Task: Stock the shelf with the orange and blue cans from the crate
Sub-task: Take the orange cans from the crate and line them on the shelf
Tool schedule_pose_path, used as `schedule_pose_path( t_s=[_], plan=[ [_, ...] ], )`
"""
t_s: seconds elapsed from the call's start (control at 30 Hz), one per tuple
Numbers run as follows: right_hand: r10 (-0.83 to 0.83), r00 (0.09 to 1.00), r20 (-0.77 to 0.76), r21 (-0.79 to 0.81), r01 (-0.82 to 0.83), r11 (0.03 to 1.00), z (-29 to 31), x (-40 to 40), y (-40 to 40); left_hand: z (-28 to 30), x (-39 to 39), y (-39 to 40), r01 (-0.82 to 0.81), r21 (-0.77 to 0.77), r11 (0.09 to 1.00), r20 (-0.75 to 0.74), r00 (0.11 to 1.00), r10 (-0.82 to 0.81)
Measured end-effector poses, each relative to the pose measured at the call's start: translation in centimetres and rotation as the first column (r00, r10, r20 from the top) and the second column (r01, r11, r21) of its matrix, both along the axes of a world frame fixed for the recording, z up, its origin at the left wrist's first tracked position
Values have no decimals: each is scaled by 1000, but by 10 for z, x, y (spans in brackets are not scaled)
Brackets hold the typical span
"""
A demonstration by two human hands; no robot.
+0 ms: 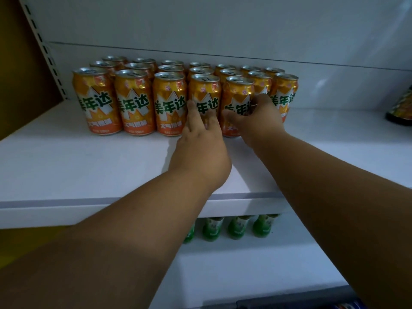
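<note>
While both arms reach over the white shelf (89, 166), the left hand (200, 139) lays its straight, slightly spread fingers on the front of the fourth orange can (206, 94). The right hand (258, 119) curls its fingers and thumb around the fifth orange can (237, 101), right beside it. These two cans stand upright in the front row of the orange cans (133, 101), which sit in rows touching each other near the back wall. More cans stand close on both sides, so there is little room for fingers. A dark can (401, 108) stands well apart at the right edge. Green bottles (236, 227) stand on the shelf below. No blue cans or crate show.
</note>
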State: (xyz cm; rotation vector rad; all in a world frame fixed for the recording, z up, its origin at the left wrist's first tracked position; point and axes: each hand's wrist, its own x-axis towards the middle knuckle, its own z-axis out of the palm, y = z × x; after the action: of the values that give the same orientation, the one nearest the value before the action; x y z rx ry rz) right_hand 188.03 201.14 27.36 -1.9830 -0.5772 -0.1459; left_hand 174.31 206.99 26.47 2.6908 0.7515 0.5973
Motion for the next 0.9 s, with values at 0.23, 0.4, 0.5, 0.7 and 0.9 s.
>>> schedule_pose_path(
  t_s=[0.23, 0.4, 0.5, 0.7, 0.9],
  plan=[
    [-60, 998, 20, -35, 61, 998, -1, -3, 4, -4, 1, 2, 4, 42, 999, -6, 1000, -3],
    [-51, 998, -21, -100, 49, 994, 14, -20, -5, 1, -5, -2, -10, 43, 999, 29, 1000, 9],
    [-71, 979, 193, -164, 104, 981, 31, -47, -29, 14, -18, -11, 17, 125, 992, 163, 986, -37],
    [11, 853, 522, -154, 82, 985, 41, -122, -105, 41, -52, -62, 169, 337, 926, 289, 918, -273],
    [-98, 809, 579, -51, 156, 986, 30, -177, -196, 32, -88, -150, 333, 521, 786, 290, 797, -530]
  ],
)
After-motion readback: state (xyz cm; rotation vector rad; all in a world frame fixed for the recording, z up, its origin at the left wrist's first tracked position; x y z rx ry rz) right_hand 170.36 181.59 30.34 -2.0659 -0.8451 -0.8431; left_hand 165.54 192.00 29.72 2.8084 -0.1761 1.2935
